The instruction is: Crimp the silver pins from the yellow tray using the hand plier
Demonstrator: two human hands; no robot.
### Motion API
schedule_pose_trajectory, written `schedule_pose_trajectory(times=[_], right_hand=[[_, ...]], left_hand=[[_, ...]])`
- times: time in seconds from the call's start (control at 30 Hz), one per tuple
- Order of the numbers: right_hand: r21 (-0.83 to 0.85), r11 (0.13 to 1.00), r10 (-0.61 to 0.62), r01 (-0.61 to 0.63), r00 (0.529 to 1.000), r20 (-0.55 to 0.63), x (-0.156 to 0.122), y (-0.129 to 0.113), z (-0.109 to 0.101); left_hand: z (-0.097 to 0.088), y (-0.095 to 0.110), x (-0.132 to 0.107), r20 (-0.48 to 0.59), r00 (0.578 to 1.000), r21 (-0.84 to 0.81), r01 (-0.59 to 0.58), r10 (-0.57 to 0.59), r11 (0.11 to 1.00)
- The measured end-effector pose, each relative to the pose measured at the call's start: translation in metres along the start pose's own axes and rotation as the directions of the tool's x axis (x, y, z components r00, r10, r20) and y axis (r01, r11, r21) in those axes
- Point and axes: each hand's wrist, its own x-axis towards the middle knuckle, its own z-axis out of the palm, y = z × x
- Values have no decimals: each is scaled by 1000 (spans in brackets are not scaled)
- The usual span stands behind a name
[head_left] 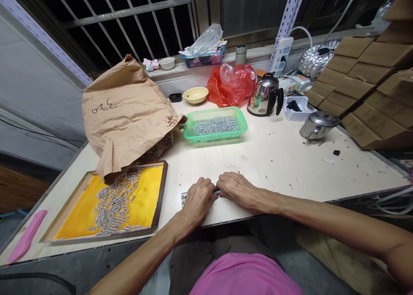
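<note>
Tray (pixel 152 190): heap of pins (pixel 112 204) lying loose.
Left hand (pixel 197 199): palm down, fingers curled; hold hidden.
Basket (pixel 187 131): a layer of pins already inside.
Small part (pixel 217 192): at the table (pixel 274 166) edge, between both hands.
Right hand (pixel 237 189): fingers bent toward it; grip unclear.

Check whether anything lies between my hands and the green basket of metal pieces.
Nothing visible does. The left hand and right hand rest together at the near edge of the table; between them and the green basket it shows only small dark specks. The brown paper bag lies off to the left.
</note>
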Motion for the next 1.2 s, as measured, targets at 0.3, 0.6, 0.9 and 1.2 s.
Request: schedule_pose_trajectory(times=[0.3, 0.6, 0.9, 1.2], right_hand=[[51, 996, -77, 79, 996, -46, -4, 20, 0], [-85, 996, -4, -2, 997, -73, 30, 35, 0], [-171, 925, -339, 338, 940, 30, 62, -25, -1], [-60, 739, -672, 671, 741, 7, 79, -68, 42]], left_hand=[[22, 8, -24, -216, 976, -31, 14, -20, 999], [63, 41, -55, -393, 919, -100, -67, 22, 993], [63, 47, -58, -403, 914, -192, -34, -48, 981], [58, 40, -102, -684, 697, -54, -342, 215, 938]])
